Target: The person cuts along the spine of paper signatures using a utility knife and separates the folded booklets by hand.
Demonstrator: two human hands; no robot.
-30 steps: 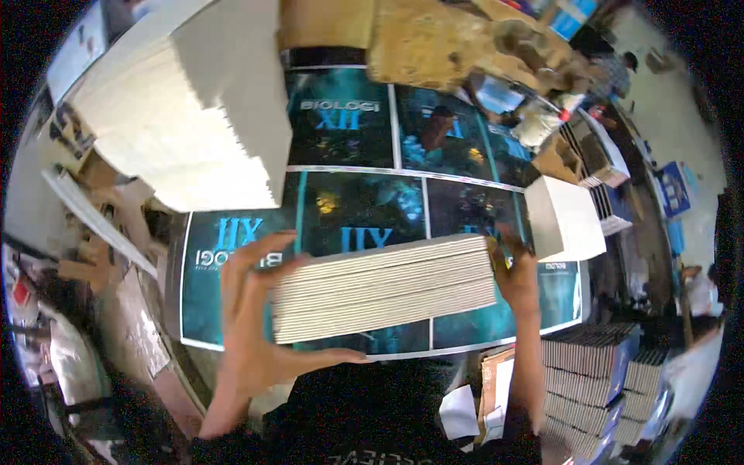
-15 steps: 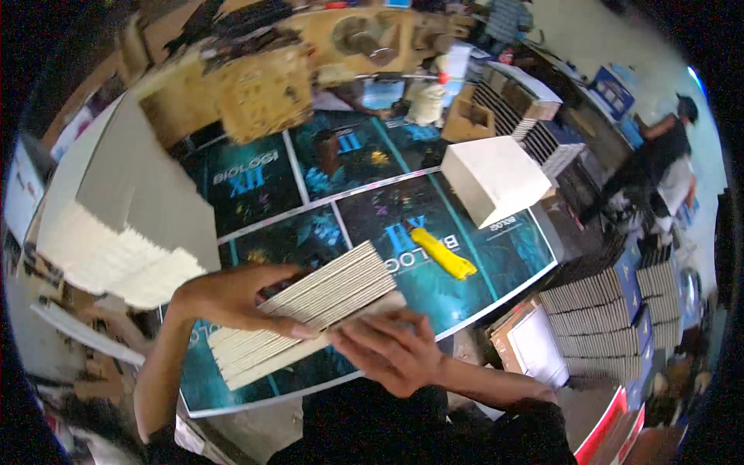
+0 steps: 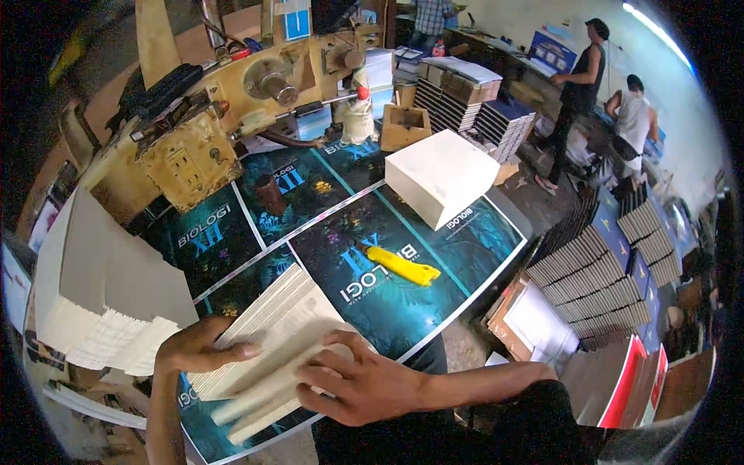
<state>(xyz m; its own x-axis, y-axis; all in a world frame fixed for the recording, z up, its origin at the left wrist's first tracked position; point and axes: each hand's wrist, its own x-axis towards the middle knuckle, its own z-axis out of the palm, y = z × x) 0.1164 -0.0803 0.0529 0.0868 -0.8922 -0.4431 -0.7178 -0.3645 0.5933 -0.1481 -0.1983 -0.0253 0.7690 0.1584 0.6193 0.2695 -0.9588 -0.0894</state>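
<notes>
A stack of cream folded paper sections (image 3: pixel 271 310) tilts over the near left of the table, its layered edges facing up. My left hand (image 3: pixel 203 346) grips its left side, thumb lying across the edges. Over its near right part, my right hand (image 3: pixel 360 380) has its fingers bent and somewhat apart on the paper; its thumb is hidden. Below, the lower sections (image 3: pixel 252 415) are smeared by motion and stand apart from the main stack. A yellow cutter-like tool (image 3: pixel 403 266) lies beyond my hands on the dark teal printed sheet (image 3: pixel 465 260) covering the table.
A tall paper stack (image 3: pixel 116 302) stands at left, a white block of paper (image 3: pixel 442 174) at far right. Behind is a beige machine (image 3: pixel 194 159) with a wooden box (image 3: pixel 405 128) beside it. Stacked books (image 3: pixel 589 279) fill the right. Several people (image 3: pixel 581 81) are in the background.
The paper stack has tipped and turned, and its lower sections have spread apart. My right hand has moved down and its fingers have spread. The view has shifted, showing more of the machine.
</notes>
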